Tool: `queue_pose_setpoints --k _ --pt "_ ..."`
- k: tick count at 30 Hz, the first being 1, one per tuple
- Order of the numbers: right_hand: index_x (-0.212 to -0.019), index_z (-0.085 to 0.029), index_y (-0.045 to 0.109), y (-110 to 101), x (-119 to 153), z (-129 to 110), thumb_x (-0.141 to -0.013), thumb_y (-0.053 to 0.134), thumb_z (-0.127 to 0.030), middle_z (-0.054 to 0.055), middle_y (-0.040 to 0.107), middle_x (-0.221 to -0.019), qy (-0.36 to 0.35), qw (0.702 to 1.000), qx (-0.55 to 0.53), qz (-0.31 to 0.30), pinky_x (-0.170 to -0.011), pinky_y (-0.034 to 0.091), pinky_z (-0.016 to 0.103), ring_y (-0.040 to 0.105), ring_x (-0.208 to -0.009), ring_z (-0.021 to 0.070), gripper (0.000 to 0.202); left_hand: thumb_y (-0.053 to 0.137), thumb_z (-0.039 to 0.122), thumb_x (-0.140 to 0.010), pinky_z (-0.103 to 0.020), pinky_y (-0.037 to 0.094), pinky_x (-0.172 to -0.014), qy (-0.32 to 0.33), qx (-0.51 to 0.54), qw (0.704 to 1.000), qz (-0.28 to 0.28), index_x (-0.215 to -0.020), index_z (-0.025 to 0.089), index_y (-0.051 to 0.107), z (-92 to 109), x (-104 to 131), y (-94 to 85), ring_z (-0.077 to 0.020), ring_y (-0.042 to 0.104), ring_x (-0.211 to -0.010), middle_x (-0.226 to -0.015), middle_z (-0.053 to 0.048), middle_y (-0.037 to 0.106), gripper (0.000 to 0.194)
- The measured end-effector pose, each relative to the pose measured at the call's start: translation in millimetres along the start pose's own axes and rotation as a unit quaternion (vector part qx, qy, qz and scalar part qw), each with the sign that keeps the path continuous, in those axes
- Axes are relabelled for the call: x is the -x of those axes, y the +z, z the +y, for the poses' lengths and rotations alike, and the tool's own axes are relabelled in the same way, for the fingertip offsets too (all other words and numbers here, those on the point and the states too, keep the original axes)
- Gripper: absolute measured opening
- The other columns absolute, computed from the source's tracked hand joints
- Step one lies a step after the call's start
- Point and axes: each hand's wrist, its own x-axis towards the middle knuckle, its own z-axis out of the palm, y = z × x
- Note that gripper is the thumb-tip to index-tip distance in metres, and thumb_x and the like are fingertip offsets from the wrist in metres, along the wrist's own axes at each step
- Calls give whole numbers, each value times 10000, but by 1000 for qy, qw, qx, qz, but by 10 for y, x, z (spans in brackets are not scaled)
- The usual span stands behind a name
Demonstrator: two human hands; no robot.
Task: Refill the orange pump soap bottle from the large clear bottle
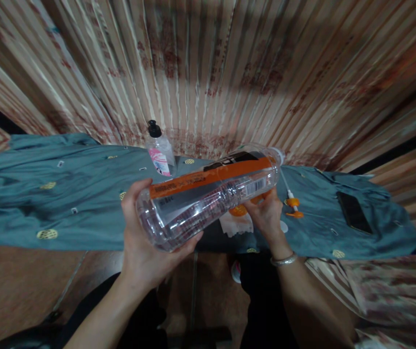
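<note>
A large clear plastic bottle (208,196) with an orange and grey label is held up, lying on a slant with its white-rimmed neck pointing right and slightly up. My left hand (142,242) is closed around its base, thumb beneath and fingers behind. Near the neck, my right hand (268,213) grips the bottle from below; part of its fingers is hidden behind it. An orange pump head (293,204) with a white stem lies on the cloth to the right. Under the bottle are a white tissue (236,224) and an orange object (238,210), partly covered.
Behind my left hand stands a small clear bottle (160,152) with a black cap and pink label. A black phone (354,212) lies at the right on the green cloth (84,194). A small white disc (284,226) sits beside my right wrist. Pleated curtains (193,72) hang behind.
</note>
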Motion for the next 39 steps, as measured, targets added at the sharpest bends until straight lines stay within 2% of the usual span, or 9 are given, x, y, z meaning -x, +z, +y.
queue_pose_setpoints --k 11,19,27,34,39 --pt "-1135 -264 646 25 14 7 -721 814 -695 113 856 -931 -23 999 5 31 -727 623 445 823 -837 377 621 1002 466 -711 -604 744 -936 -2 -6 1000 2 -1555 386 561 1 12 6 -383 774 -1139 -1423 -117 645 955" --pt "-1150 -270 625 -5 11 -47 -694 859 -638 124 853 -978 8 1000 -6 11 -782 640 478 826 -901 403 631 999 492 -730 -585 745 -887 5 -8 1000 -7 -1590 387 550 -5 -1 -2 -371 776 -1100 -1388 -109 654 976" --pt "-1156 -264 628 26 9 -1 -729 837 -688 107 833 -950 -14 1000 -8 20 -751 630 454 814 -862 377 637 1012 498 -696 -611 743 -951 -9 -8 1000 2 -1540 393 564 -13 16 8 -383 763 -1145 -1425 -112 652 962" --pt "-1151 -242 642 13 6 -18 -695 834 -641 130 837 -933 -2 1000 10 17 -729 631 466 814 -850 393 635 1008 507 -701 -612 743 -976 -7 -9 1000 3 -1545 376 568 -8 7 10 -383 768 -1165 -1435 -115 649 961" --pt "-1182 -243 659 6 8 -37 -710 832 -629 130 852 -960 -7 1000 7 20 -747 642 465 825 -869 390 634 1009 472 -707 -594 757 -922 -9 -4 1000 3 -1557 385 576 4 8 0 -377 783 -1136 -1423 -110 655 957"
